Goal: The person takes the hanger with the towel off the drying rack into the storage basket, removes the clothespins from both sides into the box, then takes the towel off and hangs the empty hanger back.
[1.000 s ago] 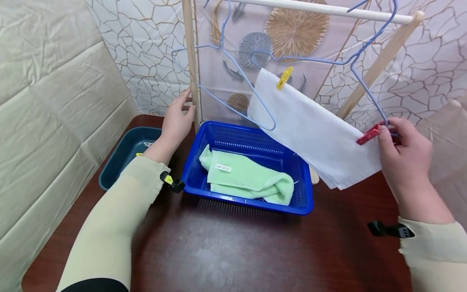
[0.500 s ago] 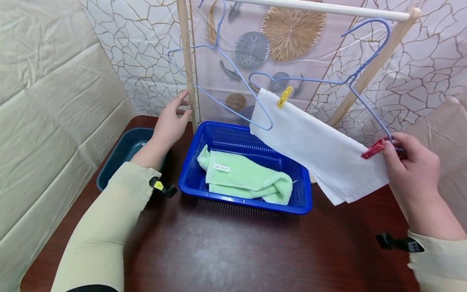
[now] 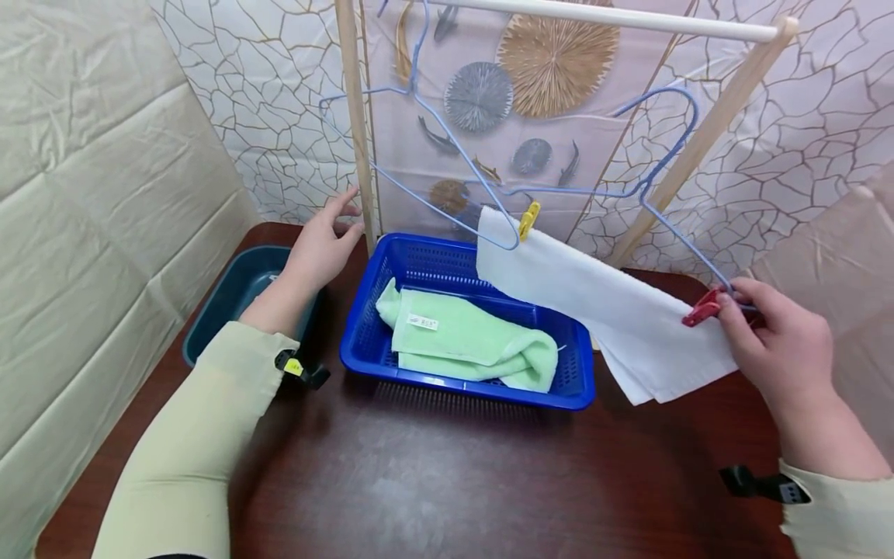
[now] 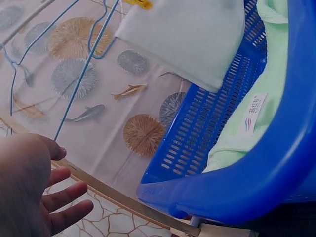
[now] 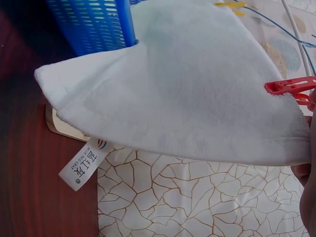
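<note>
My right hand (image 3: 785,341) pinches the right corner of a blue wire hanger (image 3: 677,233), at a red clothespin (image 3: 701,308). A folded white towel (image 3: 594,291) hangs from this hanger, clipped also by a yellow clothespin (image 3: 529,221) at its other end. The hanger tilts, and its hook is free below the white rod (image 3: 628,17). In the right wrist view the towel's label (image 5: 84,164) dangles from its lower edge. My left hand (image 3: 323,247), fingers loosely spread, is beside the rack's left wooden post (image 3: 358,132); whether it touches the post I cannot tell.
A second blue hanger (image 3: 447,132) hangs bare from the rod. Below stands a blue perforated basket (image 3: 461,381) holding a light green towel (image 3: 454,326). A dark teal basin (image 3: 209,310) lies behind my left forearm. Fabric walls (image 3: 105,194) flank the brown table (image 3: 433,481).
My right hand has moved down, lowering the hanger and white towel; the hook has come away from the rod and dropped leftward. The left hand has shifted slightly down and left.
</note>
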The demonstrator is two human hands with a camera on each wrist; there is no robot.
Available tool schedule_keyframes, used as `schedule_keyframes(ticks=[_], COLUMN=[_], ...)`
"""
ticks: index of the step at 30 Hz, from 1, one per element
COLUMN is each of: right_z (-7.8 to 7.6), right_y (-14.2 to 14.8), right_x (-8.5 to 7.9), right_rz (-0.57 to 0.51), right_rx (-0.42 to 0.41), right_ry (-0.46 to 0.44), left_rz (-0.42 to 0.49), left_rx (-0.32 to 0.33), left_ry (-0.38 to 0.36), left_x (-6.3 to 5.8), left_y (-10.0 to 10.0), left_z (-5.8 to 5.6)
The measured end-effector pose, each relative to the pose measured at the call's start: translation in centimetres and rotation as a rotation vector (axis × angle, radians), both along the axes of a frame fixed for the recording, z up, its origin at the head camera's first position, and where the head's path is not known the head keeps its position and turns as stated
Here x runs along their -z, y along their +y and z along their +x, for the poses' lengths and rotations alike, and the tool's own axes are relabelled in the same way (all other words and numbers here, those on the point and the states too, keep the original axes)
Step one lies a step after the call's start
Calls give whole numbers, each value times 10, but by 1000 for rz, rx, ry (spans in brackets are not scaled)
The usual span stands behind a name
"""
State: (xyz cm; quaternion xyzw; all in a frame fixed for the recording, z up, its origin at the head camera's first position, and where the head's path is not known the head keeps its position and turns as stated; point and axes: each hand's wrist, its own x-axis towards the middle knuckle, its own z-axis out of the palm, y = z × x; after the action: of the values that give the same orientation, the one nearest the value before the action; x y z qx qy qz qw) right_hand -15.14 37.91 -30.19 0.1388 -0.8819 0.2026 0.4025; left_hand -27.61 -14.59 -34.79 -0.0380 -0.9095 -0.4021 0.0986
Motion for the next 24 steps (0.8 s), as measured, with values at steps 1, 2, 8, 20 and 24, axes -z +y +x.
schedule_keyframes(ticks=[1,2,8,20,24], right_z=[0,1,7,19,22], right_y=[0,0,0,9,9], right_x=[1,3,15,38,42], right_rz=[24,42,84,123,129], right_rx=[-7,-14,-47,-85,-124], right_ry=[12,16,18,74,104], left_rz=[-1,-2,0,-42,-55], left_rx=[4,7,17,2,4], left_ry=[-3,-2,13,-11,-13], left_x=[0,0,1,1,2], left_y=[0,0,0,-4,-6], left_z=[1,2,6,12,15])
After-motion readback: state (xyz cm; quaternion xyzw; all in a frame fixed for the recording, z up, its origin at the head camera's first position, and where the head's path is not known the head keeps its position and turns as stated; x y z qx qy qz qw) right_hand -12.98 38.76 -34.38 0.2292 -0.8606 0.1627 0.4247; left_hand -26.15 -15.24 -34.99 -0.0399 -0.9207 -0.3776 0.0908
